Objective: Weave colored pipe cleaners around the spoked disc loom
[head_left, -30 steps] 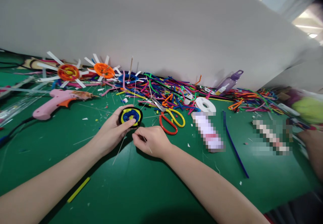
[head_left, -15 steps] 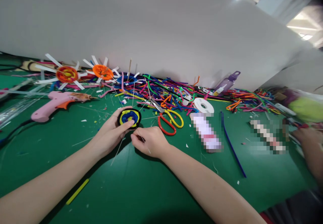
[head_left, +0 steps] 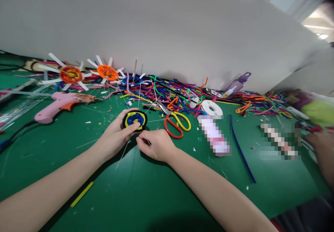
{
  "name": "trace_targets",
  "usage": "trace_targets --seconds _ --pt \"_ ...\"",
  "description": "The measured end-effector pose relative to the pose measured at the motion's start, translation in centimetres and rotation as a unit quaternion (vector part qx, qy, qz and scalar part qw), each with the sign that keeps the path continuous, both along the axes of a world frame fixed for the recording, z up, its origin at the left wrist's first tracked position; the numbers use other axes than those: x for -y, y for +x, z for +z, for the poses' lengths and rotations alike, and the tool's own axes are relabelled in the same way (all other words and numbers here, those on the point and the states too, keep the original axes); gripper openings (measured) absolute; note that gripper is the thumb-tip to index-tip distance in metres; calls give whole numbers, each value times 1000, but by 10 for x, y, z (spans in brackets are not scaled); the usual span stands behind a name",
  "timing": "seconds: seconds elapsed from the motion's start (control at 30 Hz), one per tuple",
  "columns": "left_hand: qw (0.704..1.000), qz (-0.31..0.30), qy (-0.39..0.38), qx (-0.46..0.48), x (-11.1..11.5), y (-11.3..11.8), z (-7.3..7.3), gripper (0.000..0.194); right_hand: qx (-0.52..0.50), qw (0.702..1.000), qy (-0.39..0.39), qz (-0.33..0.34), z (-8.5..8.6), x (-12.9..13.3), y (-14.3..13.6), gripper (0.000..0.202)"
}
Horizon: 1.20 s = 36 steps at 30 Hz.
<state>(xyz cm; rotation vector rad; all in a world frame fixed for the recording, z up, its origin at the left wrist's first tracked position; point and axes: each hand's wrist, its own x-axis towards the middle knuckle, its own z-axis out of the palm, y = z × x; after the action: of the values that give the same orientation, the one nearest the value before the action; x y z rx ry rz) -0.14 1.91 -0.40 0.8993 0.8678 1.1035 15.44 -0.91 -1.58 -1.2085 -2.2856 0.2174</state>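
Observation:
My left hand (head_left: 114,136) holds a small round disc (head_left: 135,119) with black, yellow and blue rings, its thumb lying on the face. Thin pale strands stick out around the disc. At the disc's lower right edge, my right hand (head_left: 156,145) has its fingertips pinched together on a thin strand (head_left: 149,142). Red and yellow handled scissors (head_left: 173,122) lie just beyond my right hand. On the left rests a pink glue gun (head_left: 56,106). A yellow stick (head_left: 82,194) is near my left forearm.
Pipe cleaners (head_left: 182,92) are heaped along the grey wall, beside orange discs with white strips (head_left: 71,74). Farther right are a white spool (head_left: 212,108), a purple bottle (head_left: 237,84) and a dark blue pipe cleaner (head_left: 241,148). Another person's hand (head_left: 319,145) is at the right edge.
The view has shifted slightly. Both hands keep nearly the same pose around the disc, with no clear change in what they hold.

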Motion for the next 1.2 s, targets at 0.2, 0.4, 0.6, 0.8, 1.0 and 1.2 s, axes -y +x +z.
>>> trace_targets --seconds 0.2,0.4,0.6,0.8,1.0,1.2 --pt "1000 1 -1 -7 1 1 2 55 5 1000 4 2 0 0 1 28" --pt "1000 -1 0 -3 0 0 0 57 -2 1000 5 2 -1 0 0 29" --pt "1000 -6 3 -11 -2 0 -1 55 -1 1000 0 1 0 -1 0 28" --pt "1000 -5 -4 -13 -4 -2 -4 58 -3 1000 -5 0 -2 -3 -1 29" --pt "1000 -4 4 -10 -4 -2 -3 57 6 1000 -4 -2 -1 -1 -1 28" --pt "1000 -4 16 -12 -4 -2 -5 56 13 1000 -5 1 0 -1 -1 28"
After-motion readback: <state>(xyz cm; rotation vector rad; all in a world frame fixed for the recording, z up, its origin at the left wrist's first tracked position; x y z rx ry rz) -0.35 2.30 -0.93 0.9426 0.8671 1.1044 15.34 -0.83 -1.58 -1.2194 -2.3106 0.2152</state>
